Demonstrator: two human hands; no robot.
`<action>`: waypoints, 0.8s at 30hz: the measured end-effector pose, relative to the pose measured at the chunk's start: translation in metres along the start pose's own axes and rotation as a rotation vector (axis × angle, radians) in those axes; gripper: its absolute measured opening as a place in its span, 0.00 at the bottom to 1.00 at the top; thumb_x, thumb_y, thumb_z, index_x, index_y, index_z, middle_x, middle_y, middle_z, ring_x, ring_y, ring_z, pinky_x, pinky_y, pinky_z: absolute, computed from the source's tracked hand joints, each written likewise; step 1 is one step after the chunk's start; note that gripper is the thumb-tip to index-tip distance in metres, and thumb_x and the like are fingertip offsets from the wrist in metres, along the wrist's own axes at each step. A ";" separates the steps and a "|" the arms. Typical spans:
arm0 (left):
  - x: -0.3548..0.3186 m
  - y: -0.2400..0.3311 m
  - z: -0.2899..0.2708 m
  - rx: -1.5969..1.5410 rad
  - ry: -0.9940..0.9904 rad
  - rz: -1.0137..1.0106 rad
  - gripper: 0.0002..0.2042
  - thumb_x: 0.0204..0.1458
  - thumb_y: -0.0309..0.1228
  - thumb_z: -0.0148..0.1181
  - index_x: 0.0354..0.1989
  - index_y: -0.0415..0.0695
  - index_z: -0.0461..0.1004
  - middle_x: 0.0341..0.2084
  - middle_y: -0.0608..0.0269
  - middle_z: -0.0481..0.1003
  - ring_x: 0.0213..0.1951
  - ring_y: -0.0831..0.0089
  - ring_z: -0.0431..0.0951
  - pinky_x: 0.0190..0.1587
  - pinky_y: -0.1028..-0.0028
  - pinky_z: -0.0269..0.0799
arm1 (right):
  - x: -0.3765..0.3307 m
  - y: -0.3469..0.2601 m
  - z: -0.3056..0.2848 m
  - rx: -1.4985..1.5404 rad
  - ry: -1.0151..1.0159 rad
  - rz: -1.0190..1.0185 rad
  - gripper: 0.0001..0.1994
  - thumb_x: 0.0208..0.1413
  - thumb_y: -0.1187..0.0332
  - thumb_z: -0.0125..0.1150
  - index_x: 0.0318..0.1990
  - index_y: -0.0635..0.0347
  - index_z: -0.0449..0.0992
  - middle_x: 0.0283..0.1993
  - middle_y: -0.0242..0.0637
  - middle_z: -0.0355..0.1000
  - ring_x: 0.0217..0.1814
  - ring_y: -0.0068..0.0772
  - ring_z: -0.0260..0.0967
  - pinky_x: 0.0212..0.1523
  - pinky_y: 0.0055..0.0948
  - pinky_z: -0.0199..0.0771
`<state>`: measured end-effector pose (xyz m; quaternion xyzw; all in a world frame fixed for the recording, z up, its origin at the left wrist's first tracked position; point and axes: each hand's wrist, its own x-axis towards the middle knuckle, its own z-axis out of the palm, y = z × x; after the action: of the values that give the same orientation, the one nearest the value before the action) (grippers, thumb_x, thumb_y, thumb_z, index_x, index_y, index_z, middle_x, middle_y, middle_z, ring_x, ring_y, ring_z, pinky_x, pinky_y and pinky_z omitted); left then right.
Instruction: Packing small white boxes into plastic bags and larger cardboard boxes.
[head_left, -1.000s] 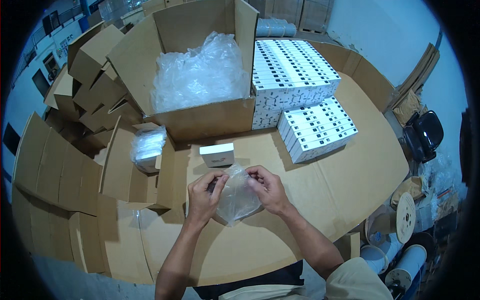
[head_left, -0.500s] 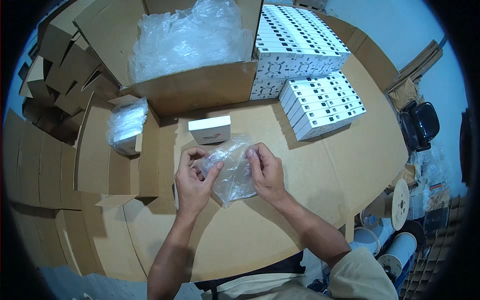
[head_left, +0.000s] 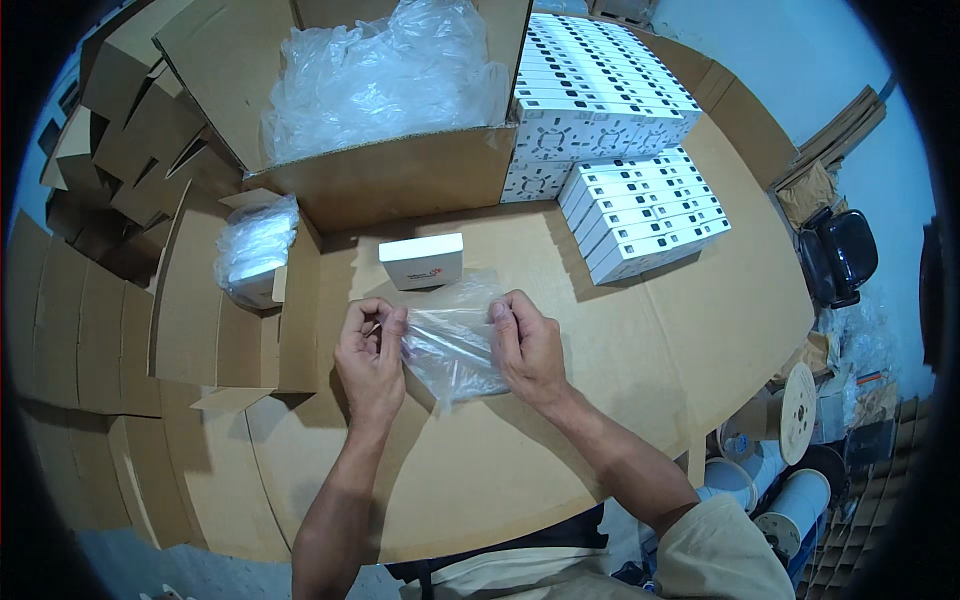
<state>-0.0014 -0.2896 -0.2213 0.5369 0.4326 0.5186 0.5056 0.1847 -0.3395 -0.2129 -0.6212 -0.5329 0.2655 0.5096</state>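
Observation:
Between my hands a clear plastic bag (head_left: 455,352) is stretched above the cardboard-covered table. My left hand (head_left: 372,350) pinches its left edge with thumb and fingers, and my right hand (head_left: 530,345) grips the right edge the same way. Just beyond the bag stands a small white box (head_left: 421,262) with a little red mark on its front. The bag looks flat, and I make out nothing inside it.
A large carton (head_left: 390,180) heaped with clear bags (head_left: 385,85) is at the back. Left of me an open carton (head_left: 297,345) holds wrapped packs (head_left: 256,240). White boxes (head_left: 650,215) are stacked at the back right; spools (head_left: 797,412) sit low at the right.
My left hand has shifted slightly left, its thumb now closed against the fingers. The bag, crumpled before, is pulled taut between both hands.

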 end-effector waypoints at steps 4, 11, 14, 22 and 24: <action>-0.002 0.004 0.004 0.005 0.115 0.027 0.07 0.66 0.29 0.59 0.44 0.39 0.72 0.35 0.69 0.72 0.38 0.85 0.71 0.39 0.84 0.68 | -0.003 -0.007 0.002 -0.060 0.025 -0.011 0.12 0.71 0.67 0.49 0.35 0.65 0.69 0.24 0.51 0.69 0.24 0.53 0.72 0.27 0.43 0.67; -0.025 0.002 0.031 -0.091 -0.002 -0.085 0.10 0.65 0.31 0.60 0.47 0.37 0.73 0.31 0.70 0.74 0.29 0.83 0.71 0.36 0.80 0.72 | -0.003 -0.005 0.003 -0.025 0.116 -0.002 0.12 0.72 0.66 0.47 0.37 0.64 0.67 0.24 0.51 0.70 0.25 0.55 0.73 0.26 0.45 0.67; -0.031 0.002 0.033 -0.033 -0.034 -0.174 0.10 0.66 0.32 0.59 0.47 0.37 0.74 0.32 0.68 0.76 0.31 0.82 0.74 0.36 0.79 0.73 | -0.004 -0.006 0.003 -0.021 0.107 -0.012 0.12 0.73 0.65 0.46 0.37 0.64 0.67 0.23 0.51 0.69 0.24 0.56 0.73 0.26 0.45 0.67; -0.023 0.014 0.025 0.271 0.094 0.129 0.11 0.66 0.31 0.58 0.38 0.35 0.78 0.22 0.64 0.76 0.25 0.82 0.71 0.28 0.75 0.68 | -0.003 -0.003 0.005 0.010 0.153 -0.034 0.15 0.74 0.63 0.46 0.35 0.63 0.70 0.19 0.35 0.65 0.21 0.26 0.63 0.23 0.33 0.64; -0.019 0.019 0.020 0.443 0.057 0.237 0.10 0.66 0.31 0.58 0.37 0.35 0.78 0.20 0.62 0.75 0.24 0.82 0.70 0.26 0.74 0.67 | -0.003 -0.001 0.004 0.012 0.166 -0.022 0.15 0.74 0.63 0.46 0.35 0.63 0.70 0.19 0.33 0.64 0.21 0.23 0.62 0.23 0.31 0.63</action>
<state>0.0158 -0.3127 -0.2042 0.6667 0.4838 0.4819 0.2989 0.1797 -0.3408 -0.2138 -0.6320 -0.4941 0.2107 0.5586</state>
